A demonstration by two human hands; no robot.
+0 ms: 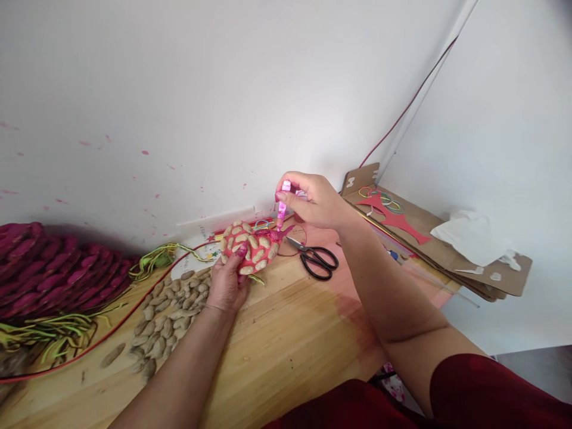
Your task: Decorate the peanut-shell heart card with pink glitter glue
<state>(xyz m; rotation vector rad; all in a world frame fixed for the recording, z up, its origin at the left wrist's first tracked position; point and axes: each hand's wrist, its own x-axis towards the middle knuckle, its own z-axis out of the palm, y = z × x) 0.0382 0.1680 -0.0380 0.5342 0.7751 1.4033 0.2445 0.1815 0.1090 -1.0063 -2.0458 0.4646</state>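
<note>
- Presently working, apparently, on the dark pink end (288, 231) of a peanut-studded red piece (250, 246); colouring or gluing, impossible to tell which.
- Holding that piece in the left hand (229, 280), thumb over its face, fingers behind; up over the table (263, 345), towards the back edge.
- Pinching a pink tube (282, 208) nearly upright in the right hand (313, 199), between thumb and fingers; tip down on or just above the dark pink end.
- Called for next, by judgement: a steady left grip and light strokes along that end, clear of the shells.
- Near the back edge, right of the piece: black-handled scissors (318, 262).
- Towards the left edge: loose peanuts (179, 307), a stack of magenta rounds (58, 268), yellow-green strands (62, 333), a red cord (129, 325).
- Along the right edge: layered cardboard (509, 280) bearing red cutouts (397, 220) and white tissue (465, 235).
- Tabletop wooden, stained pink towards the right.
- Behind: white wall (268, 89), pink-spattered at left.
</note>
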